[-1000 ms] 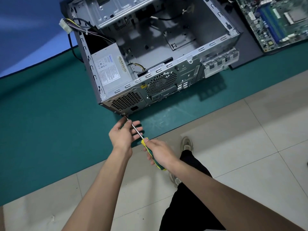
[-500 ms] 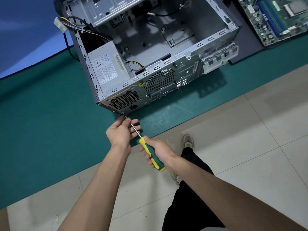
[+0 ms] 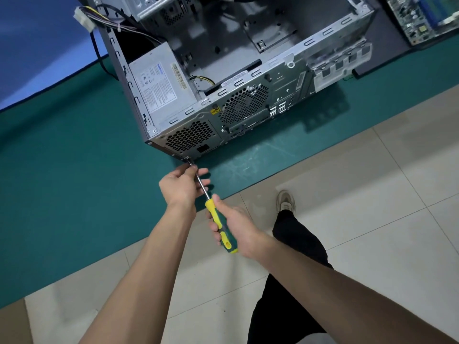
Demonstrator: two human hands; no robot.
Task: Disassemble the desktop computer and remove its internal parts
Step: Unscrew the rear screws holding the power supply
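Computer case [image 3: 248, 78]: right hand [image 3: 238, 225] grips screwdriver [image 3: 219, 225], left hand [image 3: 182, 184] pinches shaft at rear corner screw; next needs steady turning.

So the surface here is a teal green mat [image 3: 74, 194] spread over my table, scuffed with pale scratches near the front edge. Sitting right on it is the opened computer case [image 3: 248, 78] on its side – metal shell, rear panel facing me. Off to the far right there's a dark panel [image 3: 387, 43] lying flat on the mat, with a green motherboard [image 3: 417, 18] on top of it. Below the table edge it's pale floor tiles [image 3: 372, 219] – my shoe [image 3: 285, 201] stands there.
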